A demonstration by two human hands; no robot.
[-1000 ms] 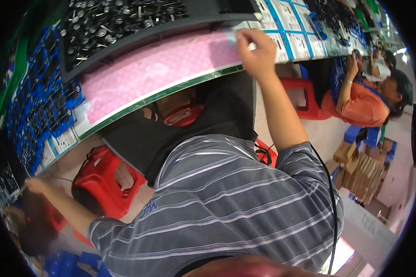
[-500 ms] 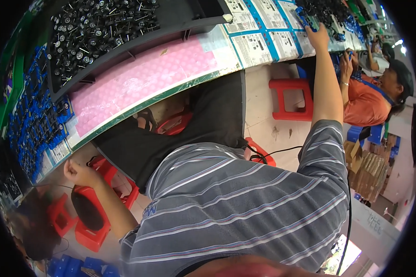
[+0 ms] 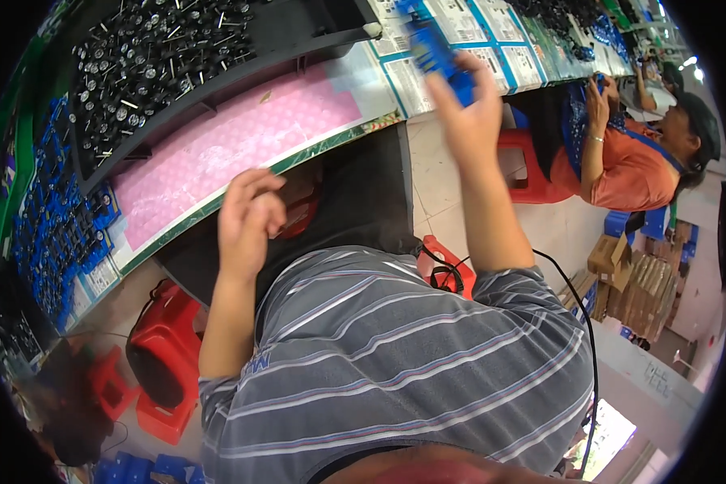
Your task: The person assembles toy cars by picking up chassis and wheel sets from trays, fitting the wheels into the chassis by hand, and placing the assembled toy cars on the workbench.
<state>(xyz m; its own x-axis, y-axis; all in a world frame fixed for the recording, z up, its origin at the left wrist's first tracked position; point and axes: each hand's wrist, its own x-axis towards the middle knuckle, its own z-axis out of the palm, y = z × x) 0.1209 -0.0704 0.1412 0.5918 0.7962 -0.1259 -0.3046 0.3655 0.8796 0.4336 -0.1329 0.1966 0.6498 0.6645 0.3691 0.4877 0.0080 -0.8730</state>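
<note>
My right hand (image 3: pixel 472 109) is raised over the table's front edge, right of the middle. Between its thumb and fingers it grips a blue circuit board (image 3: pixel 436 50), blurred by motion; whether it is one board or more I cannot tell. My left hand (image 3: pixel 252 214) hovers just in front of the pink bubble-wrap mat (image 3: pixel 242 137), its fingers loosely bent and apart, with nothing visible in them. Beyond the mat stands a black tray (image 3: pixel 210 109) heaped with small black round parts with metal pins (image 3: pixel 149 68).
Many blue boards with black parts (image 3: pixel 60 218) cover the table's left end. Printed sheets with blue borders (image 3: pixel 460 20) and a dark pile of parts (image 3: pixel 552 16) lie to the right. Red stools (image 3: pixel 165 339) stand below. A co-worker in orange (image 3: pixel 629 165) sits at the right.
My right hand has come back leftward from the pile at the right, bringing the blue circuit board. My left hand has moved up and right from the table's left end to the pink mat.
</note>
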